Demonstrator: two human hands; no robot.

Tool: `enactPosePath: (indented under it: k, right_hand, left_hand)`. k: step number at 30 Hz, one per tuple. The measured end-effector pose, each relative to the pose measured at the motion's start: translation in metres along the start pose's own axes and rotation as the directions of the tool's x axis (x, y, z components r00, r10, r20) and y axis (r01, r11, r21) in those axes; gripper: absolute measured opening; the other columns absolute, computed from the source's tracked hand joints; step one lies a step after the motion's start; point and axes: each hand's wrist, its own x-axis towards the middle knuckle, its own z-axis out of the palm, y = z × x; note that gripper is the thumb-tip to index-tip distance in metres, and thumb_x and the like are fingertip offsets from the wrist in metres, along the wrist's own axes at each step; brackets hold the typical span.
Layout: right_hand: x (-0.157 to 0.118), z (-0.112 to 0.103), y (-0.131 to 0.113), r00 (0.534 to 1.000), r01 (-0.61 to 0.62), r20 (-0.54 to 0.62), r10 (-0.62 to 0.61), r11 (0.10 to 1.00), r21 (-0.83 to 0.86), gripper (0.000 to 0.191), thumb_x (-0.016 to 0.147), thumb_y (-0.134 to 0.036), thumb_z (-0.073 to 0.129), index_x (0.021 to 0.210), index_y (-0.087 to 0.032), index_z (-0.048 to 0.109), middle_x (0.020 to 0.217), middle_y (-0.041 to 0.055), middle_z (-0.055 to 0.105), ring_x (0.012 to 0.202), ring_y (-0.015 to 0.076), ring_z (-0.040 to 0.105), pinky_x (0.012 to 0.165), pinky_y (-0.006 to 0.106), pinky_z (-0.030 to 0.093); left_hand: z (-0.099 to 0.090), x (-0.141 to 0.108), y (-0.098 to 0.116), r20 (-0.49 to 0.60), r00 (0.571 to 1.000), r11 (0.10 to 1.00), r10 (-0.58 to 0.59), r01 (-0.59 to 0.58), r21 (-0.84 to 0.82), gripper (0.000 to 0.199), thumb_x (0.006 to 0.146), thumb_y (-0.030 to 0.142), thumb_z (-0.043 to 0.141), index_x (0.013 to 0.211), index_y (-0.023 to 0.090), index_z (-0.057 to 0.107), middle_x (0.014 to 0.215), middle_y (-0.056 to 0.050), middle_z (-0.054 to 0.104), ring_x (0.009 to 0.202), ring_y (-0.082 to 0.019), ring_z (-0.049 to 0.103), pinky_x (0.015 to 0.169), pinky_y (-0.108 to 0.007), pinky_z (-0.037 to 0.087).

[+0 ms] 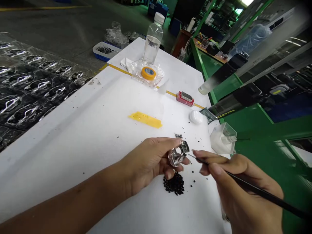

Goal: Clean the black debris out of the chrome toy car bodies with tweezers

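My left hand [146,162] holds a small chrome-plated part [177,154] between its fingers and thumb, above the white table [73,152]. My right hand [240,185] pinches a thin black-handled needle tool [255,185], and its fine metal tip [191,155] sits right beside the chrome part. Below the hands lies a heap of black granules [173,183], with loose specks scattered around it. A yellow plastic strip [145,119] lies farther up the table. A white rounded object [195,117] is the nearest larger item beyond my hands.
A water bottle [153,39], yellow tape roll [148,73] and red-and-silver device [185,98] stand on the table. A clear box [223,139] holds white material at its edge. Blister trays of chrome parts [31,84] lie left. Green-framed shelving stands right.
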Motion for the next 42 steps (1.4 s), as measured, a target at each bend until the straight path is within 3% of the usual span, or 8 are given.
enactPosePath:
  k: [7,16,22,33,38,42]
  right_hand:
    - [-0.004,0.014,0.016,0.998,-0.02,0.062,0.013,0.992,0.122,0.012,0.088,-0.02,0.081,0.08,-0.025,0.074,0.106,0.0015,0.081,0.099,0.0182,0.078,0.089,0.024,0.065]
    - [-0.005,0.013,0.018,0.999,-0.015,0.04,0.012,0.998,0.068,0.011,0.086,-0.02,0.082,0.081,-0.026,0.075,0.103,0.0009,0.081,0.106,0.0188,0.076,0.093,0.025,0.064]
    - [-0.007,0.011,0.019,0.998,-0.045,0.037,0.042,0.997,0.068,0.011,0.086,-0.019,0.083,0.082,-0.026,0.075,0.107,0.0012,0.08,0.106,0.0194,0.076,0.094,0.028,0.064]
    - [-0.003,0.014,0.016,0.999,-0.051,0.018,0.051,0.999,-0.016,0.009,0.084,-0.024,0.085,0.081,-0.028,0.076,0.105,-0.001,0.081,0.101,0.0153,0.077,0.089,0.018,0.063]
    - [-0.004,0.014,0.02,0.999,-0.011,0.032,0.013,0.998,-0.057,0.011,0.084,-0.024,0.085,0.083,-0.025,0.074,0.105,-0.0004,0.08,0.1,0.0149,0.077,0.09,0.019,0.063]
    - [-0.006,0.017,0.014,0.999,-0.031,0.035,0.031,0.999,0.015,0.012,0.085,-0.025,0.084,0.083,-0.024,0.072,0.109,0.0015,0.08,0.103,0.0183,0.077,0.09,0.023,0.064]
  left_hand:
    - [0.002,0.002,-0.001,-0.031,0.999,0.996,0.016,-0.013,0.087,0.031,0.099,0.037,0.065,0.087,0.009,0.069,0.075,-0.005,0.07,0.053,-0.005,0.059,0.038,-0.011,0.038]
    - [0.004,0.003,-0.003,-0.04,0.997,0.995,0.064,-0.061,0.083,0.032,0.097,0.039,0.068,0.082,0.011,0.069,0.06,-0.002,0.068,0.049,-0.006,0.058,0.038,-0.01,0.039]
    - [0.005,0.004,-0.002,-0.062,0.997,0.997,0.049,-0.045,0.055,0.026,0.096,0.032,0.07,0.08,0.011,0.069,0.065,-0.001,0.067,0.052,-0.007,0.063,0.037,-0.01,0.041]
    - [0.005,0.003,-0.005,-0.05,0.996,0.995,0.077,-0.073,0.069,0.026,0.095,0.031,0.071,0.081,0.009,0.072,0.064,-0.002,0.067,0.052,-0.007,0.06,0.038,-0.01,0.04]
    - [0.004,0.003,-0.004,-0.047,0.995,0.994,0.086,-0.083,0.073,0.032,0.094,0.038,0.072,0.084,0.008,0.072,0.061,-0.001,0.065,0.049,-0.005,0.056,0.039,-0.01,0.041]
    - [0.004,0.002,-0.004,-0.047,0.995,0.993,0.083,-0.079,0.089,0.031,0.096,0.038,0.07,0.086,0.008,0.071,0.061,0.0,0.065,0.048,-0.005,0.056,0.04,-0.011,0.04]
